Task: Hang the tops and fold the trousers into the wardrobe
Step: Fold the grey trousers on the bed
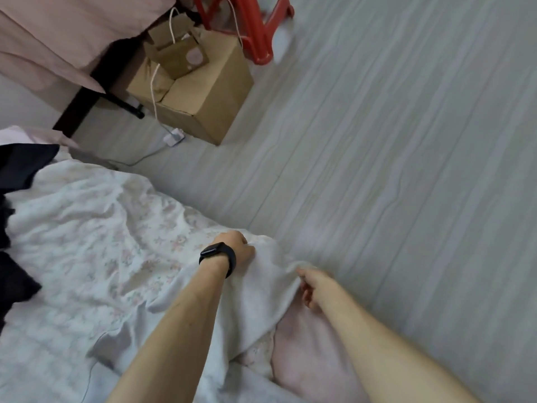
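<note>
My hands are apart, both clamped on a white garment [261, 309] at the bed's [87, 242] right edge. My left hand [236, 248] grips its far edge; my right hand [312, 282], nearer me, pinches the edge just to the right. The cloth's length trails from both hands back toward me. Blur hides whether it is a top or trousers.

- The white garment [261, 301] was soft, matt cloth, loosely creased.
- The bed sheet [101, 228] was thin, crumpled cloth with a faint floral print.
- The floor [406, 170] showed a grey wood-grain pattern, smooth with a dull sheen.
- The box [203, 94] was matt brown cardboard.
- The stool [250, 27] was glossy red plastic.
- The wristband [229, 260] was smooth and black, possibly rubber.
</note>
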Tool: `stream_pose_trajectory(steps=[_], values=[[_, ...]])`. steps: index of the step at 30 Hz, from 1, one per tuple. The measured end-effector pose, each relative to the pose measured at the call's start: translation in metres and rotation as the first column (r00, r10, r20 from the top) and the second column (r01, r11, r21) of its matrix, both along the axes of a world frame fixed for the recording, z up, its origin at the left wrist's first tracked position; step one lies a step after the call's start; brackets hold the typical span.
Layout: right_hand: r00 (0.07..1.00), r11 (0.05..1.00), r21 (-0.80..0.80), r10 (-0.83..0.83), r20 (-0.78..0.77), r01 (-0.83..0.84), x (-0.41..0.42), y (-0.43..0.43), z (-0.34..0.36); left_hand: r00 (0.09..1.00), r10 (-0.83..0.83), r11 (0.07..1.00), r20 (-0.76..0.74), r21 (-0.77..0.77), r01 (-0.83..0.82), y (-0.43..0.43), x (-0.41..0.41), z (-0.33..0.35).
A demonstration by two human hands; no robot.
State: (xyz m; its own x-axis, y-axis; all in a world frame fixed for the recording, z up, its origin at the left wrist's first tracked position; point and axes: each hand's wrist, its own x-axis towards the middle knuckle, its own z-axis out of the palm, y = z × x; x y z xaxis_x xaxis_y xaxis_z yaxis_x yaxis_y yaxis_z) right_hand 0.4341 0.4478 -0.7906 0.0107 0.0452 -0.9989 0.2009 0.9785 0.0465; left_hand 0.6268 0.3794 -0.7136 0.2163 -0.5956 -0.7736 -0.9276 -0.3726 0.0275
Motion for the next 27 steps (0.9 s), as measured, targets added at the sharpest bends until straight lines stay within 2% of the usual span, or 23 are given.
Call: stream_pose_trajectory(steps=[3,5,7,10,12,14,16,22,23,25,26,27], values=[[0.997,0.997,-0.024,-0.077,0.024,0.077,-0.003,-0.001,-0.014,0.999,-0.009,1.0,-0.039,0.024,0.009,-0.013,-0.007,-0.009],[0.985,0.978,-0.118,-0.17,0.005,0.17,-0.009,-0.015,-0.012,0.992,0.042,0.999,-0.116,0.002,-0.042,-0.025,-0.013,-0.01],[0.958,0.924,-0.274,-0.286,-0.031,0.267,-0.015,-0.041,0.0,0.968,0.161,0.978,-0.195,-0.097,-0.182,-0.038,-0.016,-0.002],[0.919,0.798,-0.499,-0.395,-0.009,0.338,-0.039,-0.098,0.031,0.869,0.321,0.868,-0.377,-0.25,-0.43,-0.069,-0.015,0.023],[0.922,0.738,-0.596,-0.388,0.01,0.317,-0.053,-0.136,0.061,0.852,0.315,0.866,-0.418,-0.24,-0.438,-0.089,-0.014,0.045],[0.943,0.705,-0.659,-0.332,0.021,0.263,-0.059,-0.163,0.091,0.886,0.259,0.923,-0.384,-0.174,-0.344,-0.104,-0.014,0.064],[0.958,0.656,-0.717,-0.279,0.058,0.234,-0.055,-0.177,0.121,0.898,0.228,0.939,-0.376,-0.158,-0.305,-0.111,-0.014,0.079],[0.997,0.499,-0.867,-0.054,-0.05,-0.016,-0.031,-0.142,0.196,0.813,0.384,0.892,-0.438,-0.052,-0.449,-0.089,-0.012,0.127],[0.996,0.45,-0.889,0.019,-0.089,-0.088,-0.026,-0.127,0.207,0.753,0.472,0.85,-0.458,0.008,-0.527,-0.081,-0.008,0.137],[0.968,0.331,-0.916,0.181,-0.173,-0.226,-0.014,-0.094,0.222,0.559,0.67,0.724,-0.488,0.261,-0.639,-0.07,0.004,0.156],[0.933,0.256,-0.915,0.263,-0.245,-0.312,-0.007,-0.071,0.228,0.476,0.728,0.674,-0.494,0.386,-0.63,-0.059,0.013,0.168],[0.881,0.164,-0.896,0.322,-0.347,-0.413,-0.003,-0.051,0.228,0.434,0.753,0.651,-0.494,0.472,-0.594,-0.054,0.02,0.174]])
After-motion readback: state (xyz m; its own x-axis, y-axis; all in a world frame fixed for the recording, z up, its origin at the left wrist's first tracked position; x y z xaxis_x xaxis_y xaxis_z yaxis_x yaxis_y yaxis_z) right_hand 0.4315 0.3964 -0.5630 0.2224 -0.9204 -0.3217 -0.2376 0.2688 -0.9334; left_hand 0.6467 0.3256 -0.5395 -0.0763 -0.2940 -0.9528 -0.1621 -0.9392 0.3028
